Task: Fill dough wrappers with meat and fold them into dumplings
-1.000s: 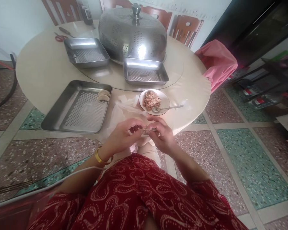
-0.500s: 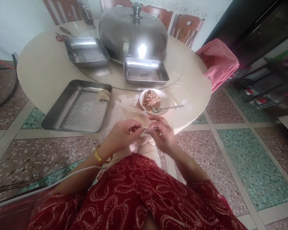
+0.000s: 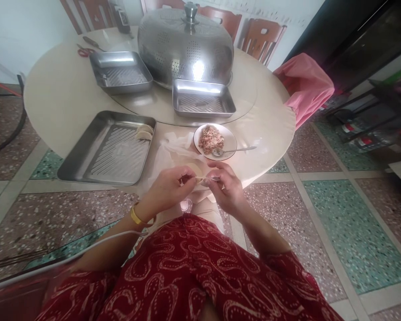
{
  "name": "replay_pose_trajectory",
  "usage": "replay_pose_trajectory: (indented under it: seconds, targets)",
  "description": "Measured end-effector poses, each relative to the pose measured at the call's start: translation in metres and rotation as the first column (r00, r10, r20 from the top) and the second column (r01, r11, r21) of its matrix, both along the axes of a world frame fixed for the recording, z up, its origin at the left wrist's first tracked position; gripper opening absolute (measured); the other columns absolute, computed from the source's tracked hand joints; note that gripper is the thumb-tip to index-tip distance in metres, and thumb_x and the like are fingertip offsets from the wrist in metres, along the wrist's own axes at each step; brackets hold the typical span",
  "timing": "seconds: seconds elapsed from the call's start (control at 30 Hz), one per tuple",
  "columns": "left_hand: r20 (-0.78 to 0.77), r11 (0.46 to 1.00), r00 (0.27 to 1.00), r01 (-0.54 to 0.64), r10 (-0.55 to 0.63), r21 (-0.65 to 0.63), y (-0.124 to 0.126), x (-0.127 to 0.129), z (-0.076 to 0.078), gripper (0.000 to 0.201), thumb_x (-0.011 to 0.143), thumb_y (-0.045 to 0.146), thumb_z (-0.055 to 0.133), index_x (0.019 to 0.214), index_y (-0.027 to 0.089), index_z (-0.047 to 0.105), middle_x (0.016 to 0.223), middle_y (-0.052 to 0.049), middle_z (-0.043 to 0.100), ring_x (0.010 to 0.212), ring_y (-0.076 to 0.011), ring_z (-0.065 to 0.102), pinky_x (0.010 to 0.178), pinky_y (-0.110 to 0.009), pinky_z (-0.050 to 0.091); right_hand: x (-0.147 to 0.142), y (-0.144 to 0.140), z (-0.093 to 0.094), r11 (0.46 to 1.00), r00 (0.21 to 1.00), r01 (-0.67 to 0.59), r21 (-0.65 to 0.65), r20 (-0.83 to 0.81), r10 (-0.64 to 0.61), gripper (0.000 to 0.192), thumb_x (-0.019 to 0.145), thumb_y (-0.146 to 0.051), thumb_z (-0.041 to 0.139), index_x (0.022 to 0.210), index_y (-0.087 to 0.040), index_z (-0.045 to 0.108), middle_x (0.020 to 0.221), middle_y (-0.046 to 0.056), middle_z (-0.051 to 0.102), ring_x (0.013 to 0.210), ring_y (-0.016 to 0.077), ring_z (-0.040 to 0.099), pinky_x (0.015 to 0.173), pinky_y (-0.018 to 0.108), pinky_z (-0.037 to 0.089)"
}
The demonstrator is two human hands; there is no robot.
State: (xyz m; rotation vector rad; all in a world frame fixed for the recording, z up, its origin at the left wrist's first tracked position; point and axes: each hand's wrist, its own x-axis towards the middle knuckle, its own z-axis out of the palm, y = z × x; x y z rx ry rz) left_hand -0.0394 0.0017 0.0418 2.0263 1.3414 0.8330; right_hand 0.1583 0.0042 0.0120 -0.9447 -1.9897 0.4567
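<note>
- Lying at the left on the round bench [image 3: 63, 98], the large steel tray [image 3: 108, 149] carries folded dumplings [image 3: 145, 132] in its far right corner.
- The left hand [image 3: 169, 189], with a yellow bangle [image 3: 137, 218] at the wrist, is closed in a pinch on the left end of a dumpling wrapper [image 3: 200, 179].
- The wrapper is held between both hands, above the near edge of the bench and the person's lap.
- The right hand [image 3: 225, 187] pinches the right end of the same wrapper with its fingertips.
- Just beyond the hands stands a plate [image 3: 230, 136] of minced filling [image 3: 211, 138], with a spoon [image 3: 234, 150] resting on it.
- A pink cloth [image 3: 304, 87] hangs at the far right.
</note>
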Motion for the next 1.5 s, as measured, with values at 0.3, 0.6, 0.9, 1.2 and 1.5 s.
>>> replay_pose_trajectory:
  seconds: [0.3,0.6,0.9,1.2,1.5]
  targets:
    - [0.018,1.000,1.000,-0.001,0.001,-0.018,-0.003,0.001,-0.002,0.017,0.086,0.025,0.052,0.078,0.017,0.064,0.068,0.003,0.065,0.060,-0.0093,0.054,0.055,-0.020,0.039,0.000,0.000,-0.001,0.990,0.990,-0.136,-0.029,0.020,0.136,0.013,0.096,-0.020,0.052,0.102,-0.026,0.063,0.130,0.009,0.053,0.080,0.0127,0.067,0.072,0.034,0.063]
    - [0.065,0.999,0.997,0.046,-0.047,0.015,-0.007,0.002,0.000,0.015,0.088,0.024,0.052,0.080,0.017,0.063,0.075,0.001,0.067,0.065,-0.0095,0.056,0.058,-0.020,0.042,0.000,0.000,-0.001,0.990,0.985,-0.141,-0.005,0.105,0.140,0.011,0.097,-0.022,0.050,0.101,-0.024,0.060,0.123,0.010,0.057,0.114,0.0220,0.063,0.084,0.038,0.062]
    - [0.068,0.988,0.991,0.106,-0.114,0.110,-0.012,0.002,0.004,0.015,0.092,0.020,0.048,0.085,0.018,0.061,0.081,0.000,0.068,0.072,-0.0104,0.060,0.066,-0.022,0.046,-0.004,-0.001,0.005,0.998,0.996,-0.065,0.017,0.070,0.063,0.008,0.096,-0.020,0.051,0.100,-0.023,0.058,0.118,0.011,0.061,0.118,0.0236,0.061,0.083,0.038,0.062]
    - [-0.100,0.903,0.995,0.026,0.019,0.428,-0.015,0.007,-0.013,0.011,0.094,0.022,0.051,0.088,0.018,0.059,0.081,-0.004,0.068,0.073,-0.0140,0.062,0.069,-0.027,0.048,-0.009,-0.002,0.004,0.997,1.000,0.006,0.075,-0.018,-0.005,0.013,0.095,-0.018,0.053,0.102,-0.023,0.063,0.115,0.009,0.063,0.115,0.0210,0.064,0.091,0.038,0.062]
    - [-0.186,0.846,0.979,0.032,0.080,0.532,-0.016,0.008,-0.010,0.014,0.094,0.017,0.049,0.083,0.018,0.059,0.080,-0.004,0.068,0.074,-0.0157,0.062,0.070,-0.028,0.050,-0.009,-0.004,0.008,0.998,0.999,-0.038,0.043,-0.018,0.038,0.014,0.095,-0.018,0.053,0.100,-0.022,0.066,0.120,0.010,0.063,0.116,0.0227,0.064,0.085,0.038,0.064]
